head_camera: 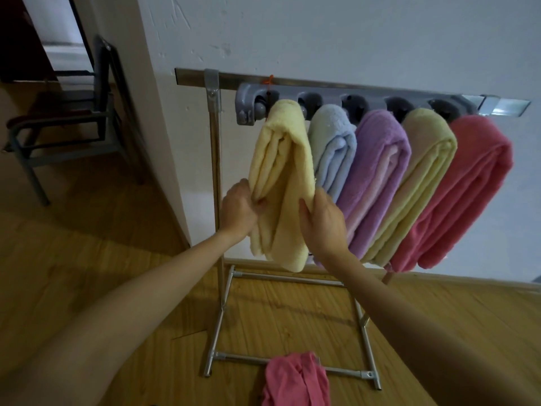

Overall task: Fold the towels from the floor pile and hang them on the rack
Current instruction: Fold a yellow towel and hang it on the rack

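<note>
A folded pale yellow towel [281,171] hangs from the leftmost slot of the grey holder bar [322,96] on the metal rack [216,177]. My left hand [238,208] pinches its left folds about halfway down. My right hand [323,221] grips its right edge at the same height. To the right hang a light blue towel [333,148], a purple towel [377,177], a yellow-green towel [421,177] and a coral pink towel [468,194], all folded. A pink towel [295,379] lies crumpled on the floor at the rack's foot.
The rack stands against a white wall [351,33] on a wooden floor [87,259]. Its metal base frame [292,363] spreads out on the floor beneath the towels. A dark metal chair [73,121] stands at the left near a doorway.
</note>
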Demonstrator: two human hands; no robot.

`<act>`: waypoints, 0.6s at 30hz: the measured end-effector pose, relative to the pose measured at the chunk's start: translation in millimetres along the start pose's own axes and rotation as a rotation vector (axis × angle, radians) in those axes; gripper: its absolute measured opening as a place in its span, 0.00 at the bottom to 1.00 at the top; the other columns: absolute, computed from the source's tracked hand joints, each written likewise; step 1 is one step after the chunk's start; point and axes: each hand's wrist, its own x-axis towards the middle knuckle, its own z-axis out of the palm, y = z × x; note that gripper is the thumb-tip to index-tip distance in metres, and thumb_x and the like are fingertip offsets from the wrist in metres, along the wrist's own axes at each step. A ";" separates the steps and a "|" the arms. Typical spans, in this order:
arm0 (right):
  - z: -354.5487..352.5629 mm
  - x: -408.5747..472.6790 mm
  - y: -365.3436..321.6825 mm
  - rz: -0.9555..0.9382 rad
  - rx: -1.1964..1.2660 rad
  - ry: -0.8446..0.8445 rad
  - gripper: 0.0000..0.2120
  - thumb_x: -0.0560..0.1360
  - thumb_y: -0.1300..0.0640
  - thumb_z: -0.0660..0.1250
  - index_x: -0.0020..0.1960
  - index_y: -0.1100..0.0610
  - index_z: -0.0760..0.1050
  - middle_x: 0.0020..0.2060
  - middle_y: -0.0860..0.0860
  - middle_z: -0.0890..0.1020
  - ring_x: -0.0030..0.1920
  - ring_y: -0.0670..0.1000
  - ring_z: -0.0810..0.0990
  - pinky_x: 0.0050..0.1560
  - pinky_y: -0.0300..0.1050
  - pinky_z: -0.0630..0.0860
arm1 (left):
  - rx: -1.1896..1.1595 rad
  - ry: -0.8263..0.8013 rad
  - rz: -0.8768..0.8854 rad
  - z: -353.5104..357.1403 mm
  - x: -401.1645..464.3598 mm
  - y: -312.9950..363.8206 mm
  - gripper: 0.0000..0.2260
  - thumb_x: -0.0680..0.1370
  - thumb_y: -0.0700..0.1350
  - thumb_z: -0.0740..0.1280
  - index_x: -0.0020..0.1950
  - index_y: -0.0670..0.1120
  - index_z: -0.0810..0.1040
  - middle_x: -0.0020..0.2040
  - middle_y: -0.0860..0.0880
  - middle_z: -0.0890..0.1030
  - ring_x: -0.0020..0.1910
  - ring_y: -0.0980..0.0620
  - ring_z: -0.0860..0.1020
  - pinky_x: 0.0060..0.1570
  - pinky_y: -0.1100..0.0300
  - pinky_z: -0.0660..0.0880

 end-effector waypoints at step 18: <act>38.5 10.7 -24.8 0.291 -0.149 -0.201 0.10 0.76 0.64 0.57 0.58 0.64 0.66 0.42 0.61 0.80 0.42 0.64 0.79 0.37 0.55 0.74 | 0.308 0.089 0.087 -47.9 21.3 -6.0 0.11 0.73 0.39 0.71 0.50 0.39 0.73 0.50 0.41 0.76 0.45 0.42 0.78 0.39 0.56 0.74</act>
